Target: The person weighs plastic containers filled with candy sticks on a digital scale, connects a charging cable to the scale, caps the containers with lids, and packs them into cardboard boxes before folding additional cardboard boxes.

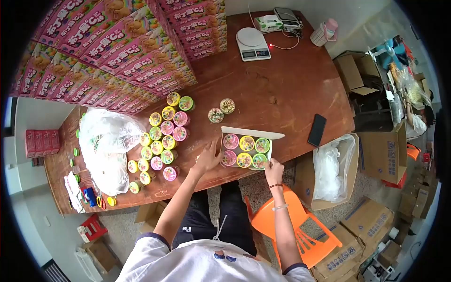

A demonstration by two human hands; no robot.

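Note:
An open carton (252, 132) lies on the table in front of me, its white flap raised along the far side. Inside, small round tubs with pink, yellow and green lids stand in two rows. At the carton's left edge is my left hand (207, 158), fingers apart, fingertips by the side wall. My right hand (274, 171) has its fingers closed at the near right corner, pinching the carton's edge. Left of my left hand stands a group of similar lidded tubs (167, 127). Two clear-topped tubs (216, 115) stand beyond the carton.
Stacked pink printed boxes (122, 51) rise at the back left. Plastic bags (105, 150) and scissors (100, 201) lie at left. A white scale (251, 41) stands at the back, a phone (317, 130) at right. An orange chair (277, 221) and cardboard boxes (369, 218) stand below.

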